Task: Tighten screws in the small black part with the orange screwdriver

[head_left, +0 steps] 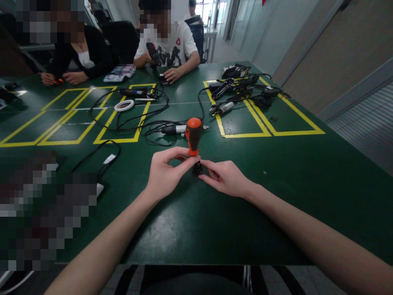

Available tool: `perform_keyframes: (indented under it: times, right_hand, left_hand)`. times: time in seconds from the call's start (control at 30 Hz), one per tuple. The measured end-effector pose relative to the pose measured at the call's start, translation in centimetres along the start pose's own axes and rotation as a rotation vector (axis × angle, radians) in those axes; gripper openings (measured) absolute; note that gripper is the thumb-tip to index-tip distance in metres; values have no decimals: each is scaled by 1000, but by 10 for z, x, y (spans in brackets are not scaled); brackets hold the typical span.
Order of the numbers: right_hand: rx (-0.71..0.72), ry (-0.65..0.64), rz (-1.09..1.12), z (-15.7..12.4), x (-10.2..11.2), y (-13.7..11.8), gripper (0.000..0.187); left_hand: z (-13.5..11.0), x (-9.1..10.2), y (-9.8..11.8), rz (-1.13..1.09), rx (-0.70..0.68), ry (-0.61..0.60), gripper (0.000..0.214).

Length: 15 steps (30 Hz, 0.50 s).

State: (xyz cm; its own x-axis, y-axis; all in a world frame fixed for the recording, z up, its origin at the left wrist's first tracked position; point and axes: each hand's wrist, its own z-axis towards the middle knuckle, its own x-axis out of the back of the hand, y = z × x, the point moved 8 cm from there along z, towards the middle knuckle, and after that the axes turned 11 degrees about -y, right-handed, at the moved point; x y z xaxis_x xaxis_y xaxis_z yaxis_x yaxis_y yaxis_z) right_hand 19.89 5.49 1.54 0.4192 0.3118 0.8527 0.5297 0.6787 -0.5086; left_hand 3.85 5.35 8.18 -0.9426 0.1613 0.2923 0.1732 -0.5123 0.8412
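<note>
A stubby screwdriver with an orange and black handle (194, 135) stands upright on the green table (276, 196), tip down on a small black part (197, 169). My left hand (167, 170) pinches the lower end of the handle with thumb and fingers. My right hand (225, 177) has its fingers closed around the small black part at the tool's base. Both forearms reach in from the near edge.
Black cables (138, 119), a white ring (124, 105), a silver tool (225, 108) and a pile of black tools (242, 84) lie among yellow taped boxes farther back. Two people sit at the far side, hands on the table.
</note>
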Motion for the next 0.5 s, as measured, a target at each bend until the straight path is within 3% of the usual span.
perform_keyframes:
  times: [0.17,0.5]
  right_hand:
    - [6,17,-1,0,0,1,32]
    - [-18,7,14,2,-3,4,34]
  left_hand:
    - [2,5,-9,-83,50,34,7]
    - [1,0,-10,-9,37,-39,22]
